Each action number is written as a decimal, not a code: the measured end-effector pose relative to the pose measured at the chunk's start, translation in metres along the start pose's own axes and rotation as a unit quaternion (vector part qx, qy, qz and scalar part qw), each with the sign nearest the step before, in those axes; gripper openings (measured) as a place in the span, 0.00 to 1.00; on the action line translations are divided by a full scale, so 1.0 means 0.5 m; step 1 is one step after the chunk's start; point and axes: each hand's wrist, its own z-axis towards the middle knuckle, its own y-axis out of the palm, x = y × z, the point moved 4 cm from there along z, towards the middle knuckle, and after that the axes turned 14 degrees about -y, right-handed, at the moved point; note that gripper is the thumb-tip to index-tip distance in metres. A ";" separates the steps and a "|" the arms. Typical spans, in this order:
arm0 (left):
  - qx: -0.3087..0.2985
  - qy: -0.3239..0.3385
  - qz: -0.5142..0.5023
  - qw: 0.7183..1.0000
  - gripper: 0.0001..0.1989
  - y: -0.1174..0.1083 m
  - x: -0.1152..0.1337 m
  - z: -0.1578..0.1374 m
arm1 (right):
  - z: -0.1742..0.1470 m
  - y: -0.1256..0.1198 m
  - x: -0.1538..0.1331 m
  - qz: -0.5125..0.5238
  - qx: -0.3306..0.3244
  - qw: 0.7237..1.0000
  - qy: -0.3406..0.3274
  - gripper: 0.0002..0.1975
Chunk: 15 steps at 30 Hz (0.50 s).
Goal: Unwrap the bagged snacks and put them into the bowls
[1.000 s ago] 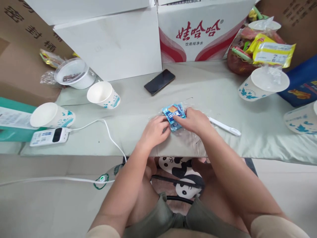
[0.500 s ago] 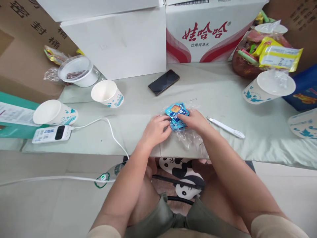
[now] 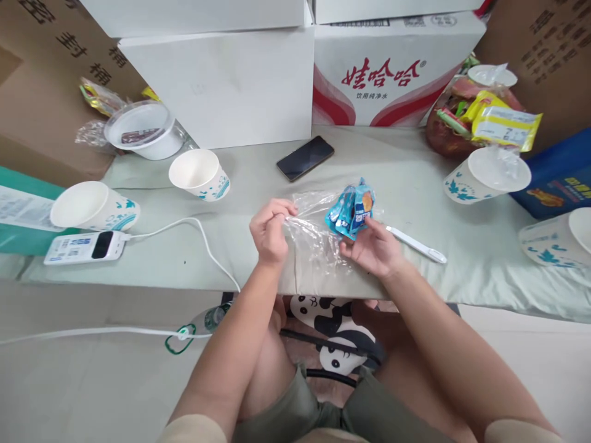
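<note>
My left hand (image 3: 270, 232) is closed in a pinch on the edge of a clear plastic bag (image 3: 314, 246), which is stretched to the right across the table. Several small blue snack packets (image 3: 353, 209) stand bunched together at the bag's right side, one showing a biscuit picture. My right hand (image 3: 376, 246) grips the packets from their lower right, its thumb against the front one and other fingers curled below. Whether the packets are inside the bag or on top of it, I cannot tell. Right of my right hand lies a white utility knife (image 3: 418, 244).
Behind the bag lies a black phone (image 3: 305, 158). Paper cups (image 3: 199, 175) stand left and right, and a white power bank (image 3: 85, 247) trails a cable. White cartons (image 3: 401, 80) line the back. A snack-filled bowl (image 3: 443, 132) is at the back right.
My left hand has moved left off the packets and now pulls the bag's edge. My right hand has shifted right and down with the packets, which now stand more upright.
</note>
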 end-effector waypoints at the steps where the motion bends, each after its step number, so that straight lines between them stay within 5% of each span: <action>1: 0.006 -0.012 -0.021 1.000 0.09 0.004 -0.001 0.001 | 0.000 0.008 0.008 0.012 -0.005 1.000 -0.001 0.11; 4: 0.042 -0.047 -0.055 0.996 0.08 0.008 -0.003 0.012 | 0.004 0.030 0.027 0.007 -0.006 1.000 -0.010 0.12; 10: 0.218 -0.112 -0.133 0.960 0.07 -0.047 -0.030 0.058 | 0.005 0.037 0.024 0.113 0.036 0.993 0.006 0.09; 15: 0.174 -0.189 -0.144 0.956 0.10 -0.037 -0.054 0.077 | -0.026 -0.004 -0.034 -0.011 0.003 1.000 0.013 0.16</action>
